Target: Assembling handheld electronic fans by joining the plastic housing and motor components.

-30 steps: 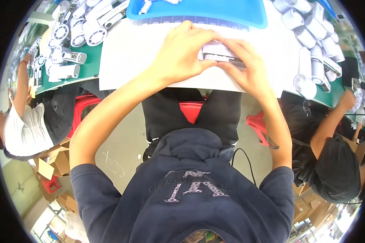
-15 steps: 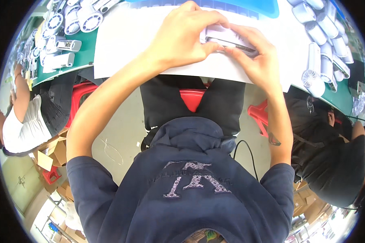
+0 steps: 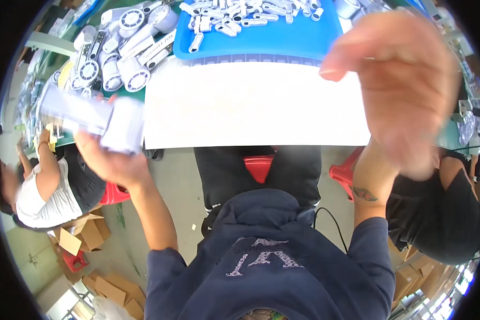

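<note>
My left hand (image 3: 114, 165) is at the left end of the table, its fingers around a white handheld fan (image 3: 124, 125) with a cylindrical head and a long flat body. Motion smears the fan, so its details are lost. It is beside a pile of similar white fans (image 3: 112, 64) with round grilles, some partly hidden behind others. Raised above the right side of the table, my right hand (image 3: 405, 90) looks large and blurred. Its fingers are apart, and nothing shows in it. Between the hands lies a white sheet (image 3: 250, 106).
A blue tray (image 3: 256, 45) with many small white plastic parts (image 3: 240, 21) stands behind the sheet. More white pieces (image 3: 349, 8) lie at the far right. People sit at left (image 3: 50, 192) and right (image 3: 437, 208). Red stools (image 3: 342, 173) and cardboard boxes (image 3: 82, 232) are below.
Both hands were together over the sheet, holding a white piece. They have parted: my left hand went left with the fan, my right hand rose and moved right. More of the blue tray shows.
</note>
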Motion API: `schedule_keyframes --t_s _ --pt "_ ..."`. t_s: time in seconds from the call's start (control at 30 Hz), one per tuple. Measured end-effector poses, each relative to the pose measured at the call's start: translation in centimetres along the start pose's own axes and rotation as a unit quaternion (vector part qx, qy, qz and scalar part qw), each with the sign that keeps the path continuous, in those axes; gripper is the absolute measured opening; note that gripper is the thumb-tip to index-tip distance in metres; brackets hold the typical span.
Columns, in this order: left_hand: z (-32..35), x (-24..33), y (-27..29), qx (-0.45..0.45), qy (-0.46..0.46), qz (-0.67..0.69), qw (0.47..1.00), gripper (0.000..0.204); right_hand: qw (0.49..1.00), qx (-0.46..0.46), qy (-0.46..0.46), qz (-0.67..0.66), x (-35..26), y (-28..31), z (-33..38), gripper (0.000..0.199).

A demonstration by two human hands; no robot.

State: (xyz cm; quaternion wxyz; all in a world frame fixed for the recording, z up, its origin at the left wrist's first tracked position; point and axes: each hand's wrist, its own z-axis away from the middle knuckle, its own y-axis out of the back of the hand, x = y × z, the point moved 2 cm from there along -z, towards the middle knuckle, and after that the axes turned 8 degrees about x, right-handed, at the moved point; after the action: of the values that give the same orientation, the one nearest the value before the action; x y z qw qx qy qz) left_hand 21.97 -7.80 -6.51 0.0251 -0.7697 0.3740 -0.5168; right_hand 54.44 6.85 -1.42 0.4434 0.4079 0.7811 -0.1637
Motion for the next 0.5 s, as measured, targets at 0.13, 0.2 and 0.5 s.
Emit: schedule_keyframes --t_s 0.13,0.2,0.5 --pt "1.7 1.3 2.1 0.008 0.039 -0.023 0.999 0.056 0.998 -0.002 0.048 0.049 -2.8 0.2 0.0 0.038" --pt "2.9 1.5 2.3 -0.081 0.119 0.113 0.983 0.058 0.993 -0.006 0.086 0.083 -3.2 -0.9 -1.1 0.038" --pt "0.4 10.7 1.0 -0.369 0.029 0.294 0.881 0.045 0.966 -0.112 0.169 0.159 -9.5 3.6 0.8 0.037"
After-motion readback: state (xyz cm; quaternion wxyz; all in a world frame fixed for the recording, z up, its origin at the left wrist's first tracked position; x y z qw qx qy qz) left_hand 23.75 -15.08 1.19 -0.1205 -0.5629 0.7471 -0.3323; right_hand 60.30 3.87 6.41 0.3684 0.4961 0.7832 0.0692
